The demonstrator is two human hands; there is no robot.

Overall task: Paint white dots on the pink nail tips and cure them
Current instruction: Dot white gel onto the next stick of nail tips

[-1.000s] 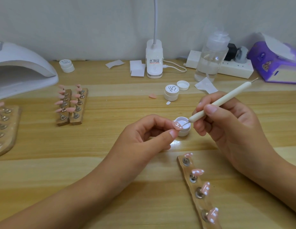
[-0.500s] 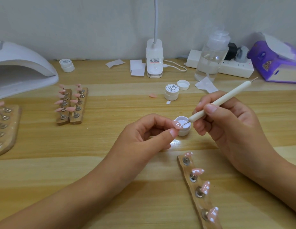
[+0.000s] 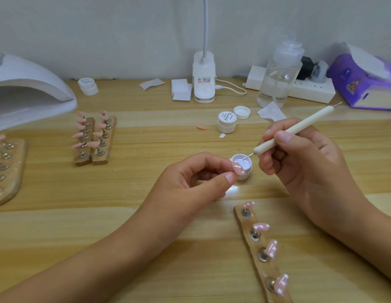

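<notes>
A pale wooden table (image 3: 103,226) fills the view, and a white domed curing lamp (image 3: 26,92) stands at its far left with its opening facing the middle. At the far right lies a purple tissue box (image 3: 362,84). A clear bottle (image 3: 279,71) stands in front of a white power strip (image 3: 310,90), and a white desk lamp base (image 3: 203,77) stands against the wall. The left hand (image 3: 190,184) rests mid-table, its thumb and forefinger pinching a single pink nail tip (image 3: 237,167) just at the near-left rim of an open jar of white gel (image 3: 244,174). The right hand (image 3: 303,158) grips a white dotting tool (image 3: 293,132) like a pen, fingers curled round the shaft. The tool's metal point dips into the jar, though whether it touches the gel is hard to tell. A wooden holder strip (image 3: 264,270) near the right forearm carries four pink tips, each with white dots. Two more holder strips (image 3: 99,159) lie side by side towards the left with plain pink tips, and another holder (image 3: 13,171) sits at the left edge below the curing lamp. Beyond the open jar stand a closed white jar (image 3: 227,121) and a loose lid (image 3: 241,112). A stray pink tip (image 3: 201,127) lies flat just to the left of the closed jar.
</notes>
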